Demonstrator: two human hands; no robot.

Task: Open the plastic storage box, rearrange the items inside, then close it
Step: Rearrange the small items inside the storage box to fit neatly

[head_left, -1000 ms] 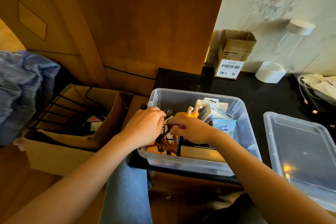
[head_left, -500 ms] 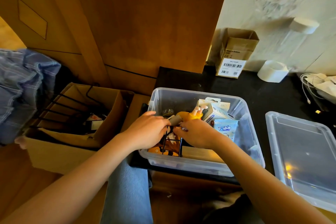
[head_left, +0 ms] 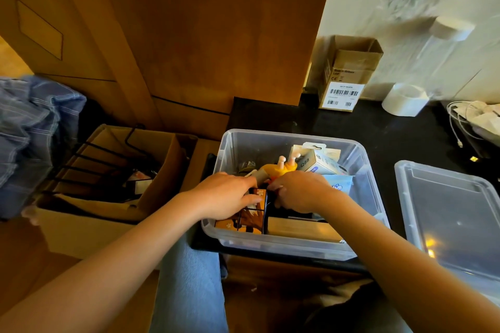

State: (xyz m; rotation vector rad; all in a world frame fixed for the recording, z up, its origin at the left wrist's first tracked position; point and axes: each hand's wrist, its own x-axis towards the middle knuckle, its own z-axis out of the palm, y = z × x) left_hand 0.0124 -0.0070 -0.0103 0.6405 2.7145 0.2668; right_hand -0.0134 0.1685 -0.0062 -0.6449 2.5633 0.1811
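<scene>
The clear plastic storage box (head_left: 365, 170) stands open on the dark table, its lid (head_left: 454, 219) lying flat to the right. Inside are an orange-and-black picture cube block (head_left: 251, 220), a yellow toy (head_left: 276, 169), a white carton (head_left: 320, 163), a blue packet (head_left: 339, 184) and a tan flat box (head_left: 300, 228). My left hand (head_left: 227, 197) rests on top of the picture block, fingers curled over it. My right hand (head_left: 300, 190) is closed just right of it, fingertips down among the items; what it pinches is hidden.
An open cardboard box (head_left: 89, 219) with a black wire rack stands to the left, blue cloth (head_left: 29, 132) beside it. A small barcode carton (head_left: 346, 76), a white tape roll (head_left: 405, 100) and white cables (head_left: 465, 119) sit at the table's back. Wooden panelling rises behind.
Both hands have lowered slightly into the box. The picture block now lies lower, with its printed faces showing under my left hand.
</scene>
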